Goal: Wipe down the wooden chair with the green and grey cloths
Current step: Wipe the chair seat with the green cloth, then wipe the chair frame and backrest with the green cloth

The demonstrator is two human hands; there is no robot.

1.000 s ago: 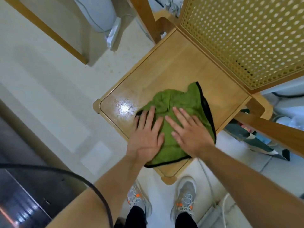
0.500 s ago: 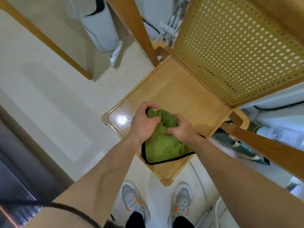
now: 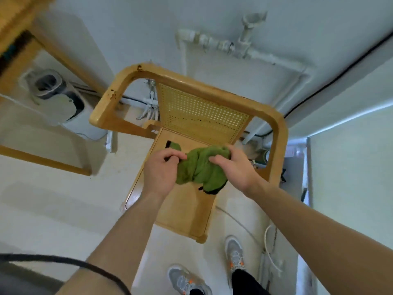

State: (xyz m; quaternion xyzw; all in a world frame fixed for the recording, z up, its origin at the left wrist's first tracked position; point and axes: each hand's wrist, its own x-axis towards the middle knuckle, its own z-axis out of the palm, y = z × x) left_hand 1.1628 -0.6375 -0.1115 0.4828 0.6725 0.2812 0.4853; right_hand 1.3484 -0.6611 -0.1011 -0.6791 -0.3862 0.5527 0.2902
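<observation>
Fingers of my left grip (image 3: 161, 169) curl into one end of the green cloth (image 3: 197, 167), and my right grip (image 3: 231, 167) pinches the other end, with the cloth bunched between them. It hangs over the rear of the wooden chair (image 3: 185, 211) seat, just before the cane back (image 3: 202, 116). My grey shoes (image 3: 235, 254) stand on the pale floor (image 3: 42, 209) below.

Left hand (image 3: 162, 173), right hand (image 3: 232, 167) grip bunched green cloth (image 3: 200, 167) — above chair seat (image 3: 187, 211).
</observation>
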